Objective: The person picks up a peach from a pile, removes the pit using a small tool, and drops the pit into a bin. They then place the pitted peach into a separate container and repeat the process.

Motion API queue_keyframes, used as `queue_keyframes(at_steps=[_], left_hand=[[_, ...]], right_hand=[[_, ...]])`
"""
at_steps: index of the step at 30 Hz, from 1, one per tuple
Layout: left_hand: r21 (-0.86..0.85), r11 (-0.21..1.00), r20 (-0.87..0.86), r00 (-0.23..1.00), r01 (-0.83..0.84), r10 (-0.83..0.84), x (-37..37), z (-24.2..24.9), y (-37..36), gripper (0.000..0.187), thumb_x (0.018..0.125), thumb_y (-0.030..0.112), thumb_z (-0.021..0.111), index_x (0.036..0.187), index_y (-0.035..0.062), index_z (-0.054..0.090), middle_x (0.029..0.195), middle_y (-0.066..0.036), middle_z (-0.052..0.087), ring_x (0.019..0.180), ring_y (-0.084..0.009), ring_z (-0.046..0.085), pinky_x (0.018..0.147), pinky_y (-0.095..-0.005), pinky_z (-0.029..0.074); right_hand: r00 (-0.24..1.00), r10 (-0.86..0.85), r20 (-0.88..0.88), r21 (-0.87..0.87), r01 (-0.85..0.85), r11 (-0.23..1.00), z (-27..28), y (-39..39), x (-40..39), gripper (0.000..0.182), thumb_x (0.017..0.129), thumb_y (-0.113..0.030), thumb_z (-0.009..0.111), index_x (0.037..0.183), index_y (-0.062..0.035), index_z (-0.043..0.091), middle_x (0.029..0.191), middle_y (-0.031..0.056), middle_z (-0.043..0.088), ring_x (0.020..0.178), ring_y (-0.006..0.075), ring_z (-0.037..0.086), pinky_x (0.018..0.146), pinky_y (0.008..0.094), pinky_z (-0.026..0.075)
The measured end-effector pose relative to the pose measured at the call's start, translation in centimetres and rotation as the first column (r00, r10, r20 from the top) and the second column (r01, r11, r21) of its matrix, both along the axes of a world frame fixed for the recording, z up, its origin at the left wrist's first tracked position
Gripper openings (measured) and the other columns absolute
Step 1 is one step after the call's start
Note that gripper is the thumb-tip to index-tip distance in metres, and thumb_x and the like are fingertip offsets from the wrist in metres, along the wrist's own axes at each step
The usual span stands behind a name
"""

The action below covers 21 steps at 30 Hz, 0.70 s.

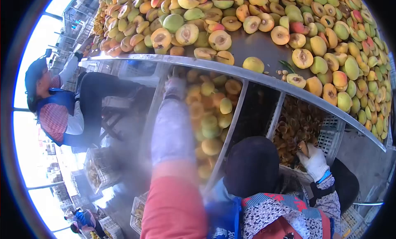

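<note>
We reach our blurred gloved left hand (175, 88) among the whole yellow-orange stone fruits (211, 122); its grip we cannot tell; next, probably closing on one

Daylight blows out white at left; strong fisheye bending and black vignette at edges; my left sleeve (173, 131) blurred, hazy.

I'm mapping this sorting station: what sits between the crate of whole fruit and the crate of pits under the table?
In the head view, a slanted metal frame bar and a dark gap separate the crate of whole fruit from the crate of pits.
</note>
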<state>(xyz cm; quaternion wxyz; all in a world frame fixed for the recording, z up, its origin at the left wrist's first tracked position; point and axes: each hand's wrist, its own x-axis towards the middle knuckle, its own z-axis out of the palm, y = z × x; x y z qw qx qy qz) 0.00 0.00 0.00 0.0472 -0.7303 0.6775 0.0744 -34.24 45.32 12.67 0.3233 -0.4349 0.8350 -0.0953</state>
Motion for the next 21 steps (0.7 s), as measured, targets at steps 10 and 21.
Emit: queue_keyframes(at_steps=[10,21], left_hand=[[-0.459,0.779,-0.194,0.808,0.427,-0.557,-1.6,4.9,12.5,0.036,0.084,0.026,0.068,0.119,0.0167,0.067,0.107,-0.017,0.061,0.106,-0.0392,0.056,0.092,-0.0469,0.046],[-0.17,0.983,-0.114,0.992,-0.066,0.047,13.0,1.8,19.3,0.053,0.098,0.039,0.046,0.149,0.0238,0.038,0.15,-0.018,0.038,0.135,-0.0364,0.04,0.113,-0.0531,0.027]], right_hand=[[0.999,0.044,0.001,-0.147,-0.044,0.988,0.8,0.4,1.1,0.025,0.086,-0.024,0.07,0.097,-0.0038,0.062,0.078,0.0239,0.064,0.076,0.0442,0.063,0.064,0.0471,0.049],[0.998,0.065,0.011,-0.149,-0.063,0.987,0.4,0.0,1.5,0.023,0.087,-0.021,0.068,0.1,-0.0032,0.062,0.079,0.0245,0.064,0.077,0.0442,0.063,0.064,0.0455,0.048]])
